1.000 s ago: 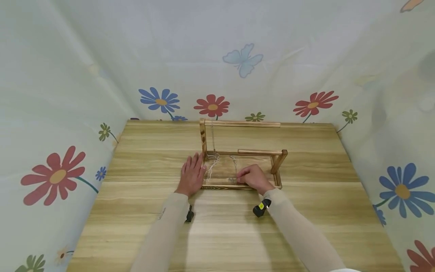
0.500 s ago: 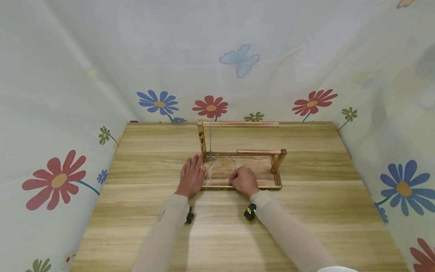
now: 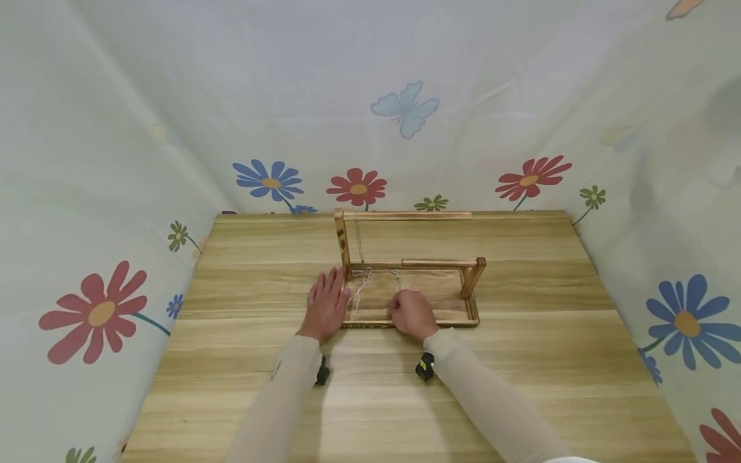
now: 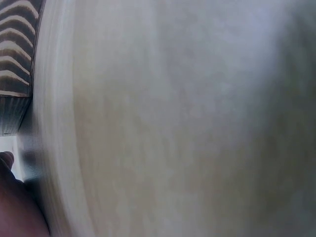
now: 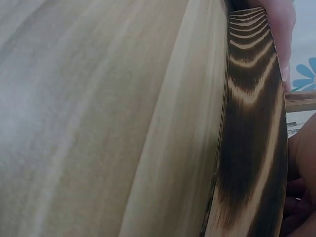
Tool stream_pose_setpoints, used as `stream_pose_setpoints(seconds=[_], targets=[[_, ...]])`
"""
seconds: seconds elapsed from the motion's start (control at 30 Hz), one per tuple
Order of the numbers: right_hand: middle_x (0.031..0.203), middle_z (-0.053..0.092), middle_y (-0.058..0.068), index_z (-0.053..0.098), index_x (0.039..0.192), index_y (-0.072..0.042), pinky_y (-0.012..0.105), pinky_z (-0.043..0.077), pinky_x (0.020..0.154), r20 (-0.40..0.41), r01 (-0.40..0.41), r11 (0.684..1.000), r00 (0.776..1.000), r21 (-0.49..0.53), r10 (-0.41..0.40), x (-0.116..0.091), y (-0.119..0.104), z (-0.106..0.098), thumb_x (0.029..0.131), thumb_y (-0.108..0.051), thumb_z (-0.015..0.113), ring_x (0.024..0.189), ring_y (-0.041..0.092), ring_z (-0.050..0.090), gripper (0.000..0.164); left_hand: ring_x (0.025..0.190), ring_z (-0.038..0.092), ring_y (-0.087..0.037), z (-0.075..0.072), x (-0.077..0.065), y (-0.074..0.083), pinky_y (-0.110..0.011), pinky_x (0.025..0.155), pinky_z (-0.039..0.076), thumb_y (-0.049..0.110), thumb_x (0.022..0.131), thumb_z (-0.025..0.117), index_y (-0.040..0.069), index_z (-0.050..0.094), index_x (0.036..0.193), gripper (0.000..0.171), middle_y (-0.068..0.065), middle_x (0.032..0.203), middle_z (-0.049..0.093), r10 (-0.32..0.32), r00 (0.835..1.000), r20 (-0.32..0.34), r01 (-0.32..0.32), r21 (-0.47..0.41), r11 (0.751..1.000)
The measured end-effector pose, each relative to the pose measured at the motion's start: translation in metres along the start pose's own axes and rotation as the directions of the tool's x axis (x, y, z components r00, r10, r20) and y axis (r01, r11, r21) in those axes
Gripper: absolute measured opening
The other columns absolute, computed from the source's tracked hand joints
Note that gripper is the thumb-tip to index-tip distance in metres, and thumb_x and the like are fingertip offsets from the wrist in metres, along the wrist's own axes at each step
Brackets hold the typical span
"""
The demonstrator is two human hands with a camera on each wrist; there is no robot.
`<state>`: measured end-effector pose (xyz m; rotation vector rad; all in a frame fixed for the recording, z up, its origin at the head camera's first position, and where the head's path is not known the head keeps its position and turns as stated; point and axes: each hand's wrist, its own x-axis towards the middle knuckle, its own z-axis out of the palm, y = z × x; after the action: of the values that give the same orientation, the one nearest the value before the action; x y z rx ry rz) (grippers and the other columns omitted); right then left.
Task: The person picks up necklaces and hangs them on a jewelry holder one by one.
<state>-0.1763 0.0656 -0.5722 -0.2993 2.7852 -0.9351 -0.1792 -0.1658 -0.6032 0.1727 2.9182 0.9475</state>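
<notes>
A brown wooden jewelry stand [image 3: 437, 315] with a shallow tray base stands before me, its dark-grained front side [image 5: 252, 148] showing in the right wrist view. My left hand [image 3: 326, 307] lies with straight fingers along the tray's left end. Over the tray's front rim, my right hand [image 3: 413, 314] has curled fingers and pinches a thin silver chain [image 3: 396, 276]; its far end lies on the tray floor and the pinched part is hidden. A pale chain [image 3: 360, 296] lies loosely bunched at the tray's left, and another thin chain [image 3: 359, 239] hangs from the upper bar.
The stand has an upper bar [image 3: 417, 216] from its tall left post [image 3: 342, 241], and a lower bar [image 3: 440, 263] from its short right post [image 3: 473, 278]. Beneath it is a wood-grain table [image 3: 231, 386], enclosed by flower-printed fabric walls [image 3: 312, 96].
My right hand has moved left along the tray's front rim, its fingers at the chain. My left hand stays at the tray's left end. The head view has tipped slightly.
</notes>
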Motion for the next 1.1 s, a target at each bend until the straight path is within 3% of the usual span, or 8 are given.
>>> stream_pose_setpoints(seconds=[0.23,0.33,0.53,0.67,0.8,0.93,1.1], targets=[[0.095,0.075,0.004,0.069,0.085,-0.008,0.033,0.052,0.074,0.032,0.003,0.991,0.999,0.131,-0.007,-0.003,0.001,-0.005,0.096,0.002,0.058,0.082,0.016,0.065,0.019,0.164,0.004,-0.041,0.001,0.002,0.001,-0.06,0.131,0.003,0.038,0.115,0.027,0.016,0.015,0.169,0.06,-0.011,0.177,0.014,0.004,1.0,0.005,-0.004,-0.013,1.0],[0.096,0.071,0.009,0.063,0.087,-0.003,0.034,0.055,0.077,0.036,0.008,0.967,0.999,0.253,-0.017,-0.002,0.002,-0.007,0.098,0.008,0.053,0.088,0.018,0.067,0.018,0.164,0.005,-0.042,0.001,0.002,0.001,-0.061,0.13,0.003,0.037,0.115,0.028,0.015,0.017,0.169,0.06,-0.013,0.176,0.015,0.013,1.0,-0.006,-0.013,-0.028,1.0],[0.095,0.068,0.018,0.055,0.091,-0.005,0.032,0.05,0.076,-0.022,0.037,0.916,0.999,0.4,-0.03,-0.002,0.001,-0.011,0.104,0.0,0.054,0.089,0.028,0.066,0.015,0.164,0.005,-0.04,0.0,0.002,0.001,-0.06,0.131,0.004,0.038,0.115,0.028,0.015,0.018,0.169,0.059,-0.012,0.176,0.016,0.011,1.0,0.0,-0.011,-0.014,1.0],[0.099,0.066,0.029,0.051,0.091,-0.001,0.041,0.057,0.08,-0.07,0.068,0.845,0.997,0.53,-0.037,-0.005,-0.003,-0.013,0.104,0.003,0.053,0.097,0.044,0.068,0.014,0.164,0.005,-0.04,-0.001,0.002,0.003,-0.06,0.131,0.004,0.038,0.115,0.028,0.016,0.018,0.169,0.059,-0.012,0.177,0.016,0.008,1.0,0.007,-0.008,-0.016,1.0],[0.094,0.064,0.026,0.052,0.089,0.003,0.053,0.06,0.081,-0.108,0.097,0.797,0.993,0.596,-0.041,-0.007,-0.01,-0.015,0.1,0.009,0.056,0.092,0.046,0.067,0.013,0.164,0.005,-0.041,0.001,0.002,0.002,-0.06,0.13,0.004,0.037,0.115,0.029,0.015,0.018,0.169,0.059,-0.013,0.176,0.016,0.008,1.0,0.004,-0.008,-0.02,1.0],[0.091,0.065,0.021,0.058,0.095,0.005,0.053,0.061,0.08,-0.105,0.089,0.739,0.994,0.668,-0.024,-0.01,-0.017,-0.019,0.096,0.013,0.061,0.086,0.039,0.069,0.008,0.164,0.005,-0.042,0.0,0.002,0.002,-0.061,0.13,0.004,0.037,0.115,0.029,0.015,0.018,0.169,0.059,-0.014,0.176,0.017,0.009,1.0,-0.003,-0.009,-0.025,1.0],[0.091,0.068,0.018,0.067,0.107,0.008,0.04,0.062,0.079,-0.084,0.092,0.665,0.995,0.741,-0.044,-0.014,-0.026,-0.026,0.097,0.011,0.061,0.08,0.018,0.068,0.011,0.164,0.006,-0.041,-0.001,0.0,0.0,-0.06,0.131,0.004,0.038,0.115,0.029,0.016,0.019,0.169,0.059,-0.013,0.176,0.018,0.0,1.0,-0.003,0.0,-0.02,1.0]])
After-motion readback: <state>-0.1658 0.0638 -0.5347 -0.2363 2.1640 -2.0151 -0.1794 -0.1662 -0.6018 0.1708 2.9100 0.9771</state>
